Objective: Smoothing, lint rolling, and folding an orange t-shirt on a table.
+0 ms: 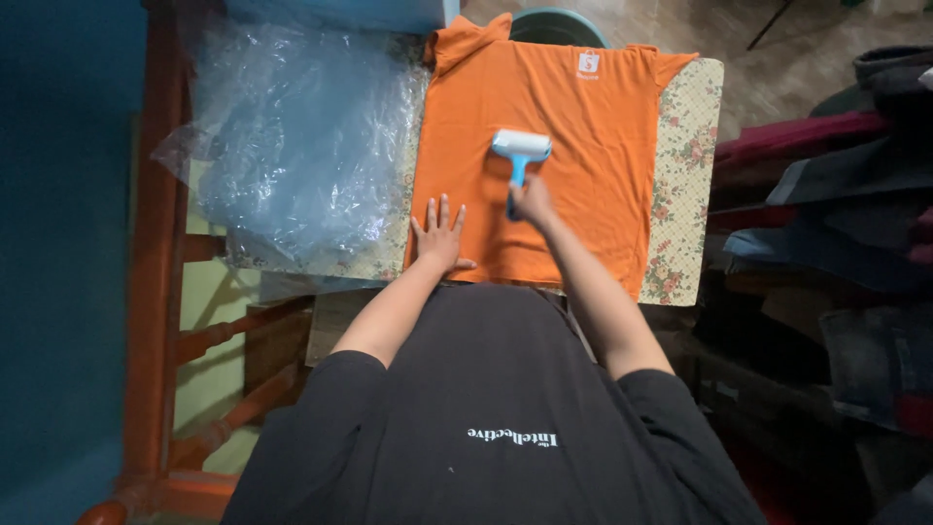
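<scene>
The right hand (532,201) is clenched around the blue handle of a lint roller (520,156), whose white head rests just beyond the grip on an orange T-shirt (583,126) spread over a floral-covered table (685,165), while the left hand (439,236), released, presses flat on the shirt beside it.

Floral-patterned table cover (686,146), cream with red flowers, laid over the work surface. Crumpled clear plastic sheet (292,136) spread at the left end. Red-painted wooden frame (160,243) with rungs seen below left, beside a dark teal wall (58,243). Brown floor (777,49) shown at top right, dimly lit. Heap of folded dark clothes (836,224), possibly jeans among them, stacked at right.
</scene>
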